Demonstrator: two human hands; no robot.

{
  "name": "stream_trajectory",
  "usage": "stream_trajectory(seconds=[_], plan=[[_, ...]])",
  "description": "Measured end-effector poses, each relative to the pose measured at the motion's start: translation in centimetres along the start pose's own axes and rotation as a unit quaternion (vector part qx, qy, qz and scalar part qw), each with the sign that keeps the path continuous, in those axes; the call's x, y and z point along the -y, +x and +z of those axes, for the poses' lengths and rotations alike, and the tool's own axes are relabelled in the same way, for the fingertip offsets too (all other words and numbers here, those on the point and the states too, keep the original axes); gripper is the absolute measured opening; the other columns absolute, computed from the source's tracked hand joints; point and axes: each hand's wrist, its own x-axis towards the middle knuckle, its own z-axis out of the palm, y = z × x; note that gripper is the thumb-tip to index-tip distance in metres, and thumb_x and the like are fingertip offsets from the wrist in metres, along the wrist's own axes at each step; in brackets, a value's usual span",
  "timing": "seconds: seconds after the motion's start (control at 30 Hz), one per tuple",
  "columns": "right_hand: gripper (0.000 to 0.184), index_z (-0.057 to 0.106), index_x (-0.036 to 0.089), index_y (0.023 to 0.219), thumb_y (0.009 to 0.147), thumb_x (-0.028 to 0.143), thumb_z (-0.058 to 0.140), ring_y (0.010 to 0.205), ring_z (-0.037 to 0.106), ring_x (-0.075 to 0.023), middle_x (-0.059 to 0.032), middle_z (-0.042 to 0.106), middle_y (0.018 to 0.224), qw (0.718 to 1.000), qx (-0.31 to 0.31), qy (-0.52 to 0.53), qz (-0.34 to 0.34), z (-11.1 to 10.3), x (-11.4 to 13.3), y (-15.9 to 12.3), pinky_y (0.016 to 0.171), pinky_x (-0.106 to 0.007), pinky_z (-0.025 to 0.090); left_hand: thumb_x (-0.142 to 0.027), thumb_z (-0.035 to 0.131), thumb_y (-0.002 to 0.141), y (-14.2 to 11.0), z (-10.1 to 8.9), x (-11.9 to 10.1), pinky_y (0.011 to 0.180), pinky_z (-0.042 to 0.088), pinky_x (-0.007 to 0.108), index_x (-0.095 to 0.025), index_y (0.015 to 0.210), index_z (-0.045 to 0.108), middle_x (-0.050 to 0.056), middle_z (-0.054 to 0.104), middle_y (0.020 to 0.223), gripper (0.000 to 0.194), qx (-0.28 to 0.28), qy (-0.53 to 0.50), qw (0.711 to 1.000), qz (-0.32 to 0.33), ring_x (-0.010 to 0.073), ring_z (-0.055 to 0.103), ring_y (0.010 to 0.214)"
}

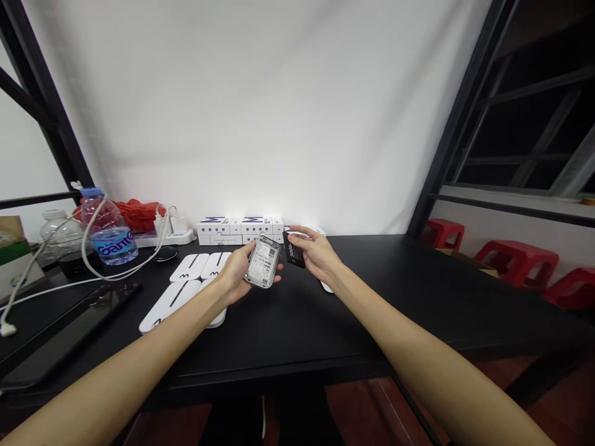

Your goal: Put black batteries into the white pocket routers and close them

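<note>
My left hand [239,272] grips a small white-edged device [263,262], its back open to show a silver recess with a printed label. Close to its right, my right hand [318,253] pinches a flat black battery [294,251] marked with "3000" in white print. The battery is apart from the device, both held above the black table. Behind my left forearm lie several white rounded devices [189,267], each with a black stripe and a logo. Part of a white object [326,287] shows on the table below my right hand, mostly hidden.
White boxes [219,227] with blue print are stacked along the wall. On the left are a water bottle [111,238], a power strip [181,236] with chargers, white cables and a dark tablet [65,334]. Red stools [515,263] stand beyond the table [395,297] at right.
</note>
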Motion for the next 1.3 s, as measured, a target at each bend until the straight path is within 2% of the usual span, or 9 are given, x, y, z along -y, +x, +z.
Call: stream_trajectory(seconds=[0.17,0.37,0.47,0.6,0.7,1.0,1.1,1.17,1.3], plan=[[0.024,0.066,0.017,0.076,0.058,0.025,0.08,0.08,0.057,-0.0138,-0.0011,0.063,0.082,0.987,0.015,-0.079,-0.137,0.6,-0.4,-0.3,0.072,-0.026,0.048,-0.03,0.037,0.094,-0.1,0.1,0.4,0.069,0.058,0.051,-0.011,0.105,0.062,0.016,0.069,0.099,0.033,0.044,0.002,0.999,-0.02,0.0276,0.071,0.074],[0.023,0.062,0.017,0.079,0.067,0.033,0.074,0.072,0.056,-0.0133,-0.001,0.062,0.081,0.967,-0.002,-0.154,-0.203,0.9,-0.8,-0.5,0.064,-0.026,0.045,-0.04,0.041,0.092,-0.5,0.4,0.7,0.073,0.056,0.054,-0.011,0.112,0.057,0.019,0.067,0.103,0.039,0.133,-0.009,0.989,-0.066,0.0335,0.071,0.08],[0.021,0.058,0.019,0.083,0.075,0.036,0.067,0.065,0.053,-0.0119,-0.0002,0.061,0.081,0.94,-0.027,-0.235,-0.247,0.8,-0.7,-0.7,0.06,-0.026,0.043,-0.042,0.039,0.092,-1.0,1.1,0.6,0.072,0.057,0.049,-0.008,0.111,0.058,0.022,0.067,0.101,0.043,0.156,-0.001,0.984,-0.09,0.033,0.071,0.079],[0.014,0.052,0.021,0.084,0.084,0.034,0.057,0.063,0.05,-0.0118,0.0019,0.058,0.077,0.879,-0.051,-0.353,-0.318,1.1,-0.4,-1.5,0.061,-0.026,0.04,-0.04,0.04,0.092,-1.4,1.5,0.6,0.07,0.058,0.046,-0.007,0.107,0.059,0.019,0.068,0.094,0.04,0.145,-0.013,0.986,-0.084,0.031,0.071,0.076],[0.011,0.049,0.021,0.082,0.084,0.03,0.056,0.069,0.05,-0.0129,0.0019,0.055,0.076,0.845,-0.049,-0.392,-0.36,1.3,-0.2,-1.8,0.066,-0.027,0.04,-0.04,0.041,0.092,-1.4,1.5,0.7,0.068,0.059,0.045,-0.009,0.106,0.059,0.016,0.068,0.088,0.039,0.128,-0.017,0.989,-0.073,0.0305,0.071,0.076],[0.012,0.049,0.021,0.082,0.082,0.031,0.057,0.083,0.05,-0.0188,-0.0015,0.054,0.082,0.816,-0.005,-0.469,-0.337,1.3,-0.6,-1.8,0.075,-0.034,0.042,-0.038,0.054,0.088,-1.5,1.7,0.9,0.067,0.059,0.048,-0.016,0.109,0.057,0.011,0.068,0.091,0.03,0.099,0.002,0.995,-0.013,0.0258,0.069,0.075],[0.007,0.05,0.021,0.079,0.081,0.025,0.055,0.087,0.05,-0.0187,-0.0032,0.051,0.091,0.828,0.034,-0.455,-0.326,1.6,-0.7,-2.0,0.073,-0.034,0.045,-0.034,0.058,0.086,-1.5,1.7,1.0,0.066,0.06,0.048,-0.019,0.106,0.057,0.008,0.067,0.089,0.025,0.093,0.009,0.996,0.014,0.0238,0.069,0.074],[0.006,0.05,0.021,0.08,0.081,0.026,0.053,0.078,0.052,-0.0162,-0.0026,0.049,0.092,0.867,0.075,-0.416,-0.265,1.7,-0.6,-2.1,0.059,-0.029,0.047,-0.032,0.058,0.086,-1.5,1.6,0.9,0.066,0.06,0.048,-0.019,0.106,0.056,0.007,0.066,0.088,0.024,0.093,0.011,0.995,0.023,0.0232,0.069,0.074],[0.016,0.05,0.023,0.089,0.079,0.035,0.056,0.053,0.048,-0.0087,0.0004,0.051,0.09,0.946,0.108,-0.284,-0.113,1.8,-0.3,-2.1,0.034,-0.02,0.035,-0.027,0.057,0.086,-1.7,1.6,0.6,0.068,0.06,0.047,-0.02,0.113,0.053,0.009,0.066,0.094,0.028,0.112,0.018,0.993,0.032,0.0248,0.069,0.078]])
